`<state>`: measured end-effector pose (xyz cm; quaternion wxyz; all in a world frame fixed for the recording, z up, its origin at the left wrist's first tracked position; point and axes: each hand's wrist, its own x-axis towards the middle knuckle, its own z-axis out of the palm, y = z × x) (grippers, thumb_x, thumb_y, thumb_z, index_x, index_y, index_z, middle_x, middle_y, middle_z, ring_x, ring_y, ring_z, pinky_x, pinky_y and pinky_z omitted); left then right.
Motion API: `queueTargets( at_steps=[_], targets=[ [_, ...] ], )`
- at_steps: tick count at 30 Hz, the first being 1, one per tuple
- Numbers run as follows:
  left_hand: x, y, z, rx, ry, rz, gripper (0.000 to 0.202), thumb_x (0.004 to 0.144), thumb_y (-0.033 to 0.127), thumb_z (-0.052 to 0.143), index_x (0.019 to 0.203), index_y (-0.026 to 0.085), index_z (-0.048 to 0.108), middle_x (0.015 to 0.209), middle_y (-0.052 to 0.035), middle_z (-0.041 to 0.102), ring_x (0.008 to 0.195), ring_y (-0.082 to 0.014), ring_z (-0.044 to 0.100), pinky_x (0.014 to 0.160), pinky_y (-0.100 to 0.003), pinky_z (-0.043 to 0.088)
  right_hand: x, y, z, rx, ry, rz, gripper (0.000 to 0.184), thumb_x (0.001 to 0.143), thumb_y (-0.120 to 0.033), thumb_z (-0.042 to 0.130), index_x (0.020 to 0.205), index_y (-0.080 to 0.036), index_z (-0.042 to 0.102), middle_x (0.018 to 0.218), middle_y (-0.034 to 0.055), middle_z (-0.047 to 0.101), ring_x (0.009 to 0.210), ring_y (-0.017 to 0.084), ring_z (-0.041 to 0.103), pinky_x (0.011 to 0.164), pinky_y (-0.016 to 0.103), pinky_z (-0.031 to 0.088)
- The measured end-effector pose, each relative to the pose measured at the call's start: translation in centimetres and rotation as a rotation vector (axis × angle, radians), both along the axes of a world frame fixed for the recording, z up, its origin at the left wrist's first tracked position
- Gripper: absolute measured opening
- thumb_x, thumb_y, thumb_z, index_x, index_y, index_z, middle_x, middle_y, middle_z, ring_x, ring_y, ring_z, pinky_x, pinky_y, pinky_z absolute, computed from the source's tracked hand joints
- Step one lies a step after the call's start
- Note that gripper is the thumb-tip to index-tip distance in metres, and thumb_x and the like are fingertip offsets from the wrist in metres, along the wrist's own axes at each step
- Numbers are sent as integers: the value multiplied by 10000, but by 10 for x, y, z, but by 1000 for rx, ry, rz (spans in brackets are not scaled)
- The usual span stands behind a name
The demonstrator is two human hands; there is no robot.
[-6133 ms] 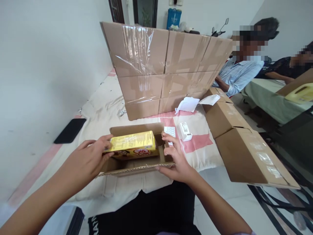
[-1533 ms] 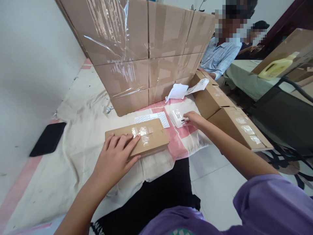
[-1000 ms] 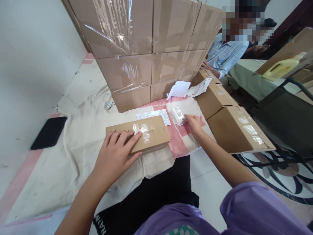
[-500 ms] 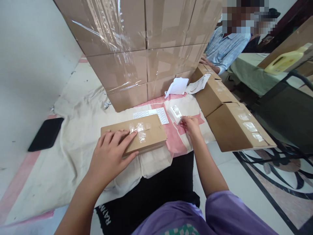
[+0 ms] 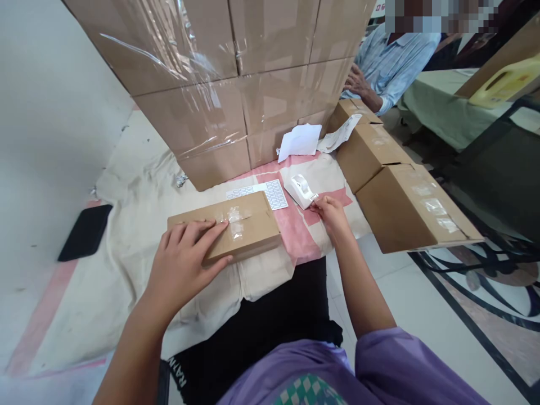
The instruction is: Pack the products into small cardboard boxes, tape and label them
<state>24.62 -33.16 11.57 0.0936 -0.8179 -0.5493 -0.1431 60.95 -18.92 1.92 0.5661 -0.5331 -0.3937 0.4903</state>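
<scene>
My left hand [image 5: 185,260] lies flat, fingers spread, on the closed small cardboard box [image 5: 248,225], whose top seam carries pieces of clear tape. My right hand [image 5: 331,211] is beside the white tape dispenser [image 5: 300,190], with thumb and fingertips pinched at its front end, where a strip of tape seems to come off. A white sheet of small labels [image 5: 270,192] lies just behind the box on the cloth.
A tall stack of taped cartons [image 5: 219,84] stands behind. Two long cartons [image 5: 405,197] lie at the right with papers [image 5: 299,140] near them. A black phone [image 5: 84,232] lies by the wall. A seated person in a blue shirt [image 5: 392,62] is behind the cartons.
The yellow packet's box is now closed and taped. My right hand has stayed at the dispenser, drawing slightly back from it; my left hand keeps pressing the box.
</scene>
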Motion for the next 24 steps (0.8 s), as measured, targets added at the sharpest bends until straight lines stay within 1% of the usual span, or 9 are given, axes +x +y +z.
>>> queueTargets(
  at_steps=[6,9,13,19,22,24],
  targets=[
    [1,0,1,8,25,2,577,962,555,534,1445,239,550,1295,-139,621,1160,-361,560,971,-513,430,2,4,-3,64,-34,30,424,675,-360,765,565,-224,378,694,8,661,710,143,643,703,264,527],
    [2,0,3,5,19,3,572,957,548,546,1439,240,557,1286,-136,625,1162,-353,561,973,-504,437,1,7,-1,99,-83,47,383,697,-342,739,564,-224,399,670,3,644,693,140,627,689,259,503],
    [3,-1,3,-10,18,14,570,945,536,576,1441,257,556,1281,-127,631,1167,-339,555,982,-491,435,1,10,-1,130,-147,64,364,721,-341,691,567,-229,381,667,1,634,688,139,613,681,258,483],
    [2,1,0,-13,-8,27,585,915,510,636,1442,268,561,1298,-113,631,1174,-325,551,988,-487,436,1,13,-2,128,-258,41,364,741,-334,681,559,-238,381,630,8,614,699,175,624,652,279,468],
    [3,1,1,-18,-19,30,573,912,498,645,1436,281,567,1295,-102,636,1173,-319,555,994,-482,436,0,15,-2,130,-281,39,358,741,-331,674,549,-242,385,591,2,595,664,186,620,632,293,465],
    [3,1,1,-22,-28,32,565,910,492,647,1431,287,572,1294,-97,641,1174,-318,557,1004,-482,435,1,15,-3,135,-280,33,368,744,-355,671,548,-246,379,600,9,609,672,196,629,649,308,482]
  ],
)
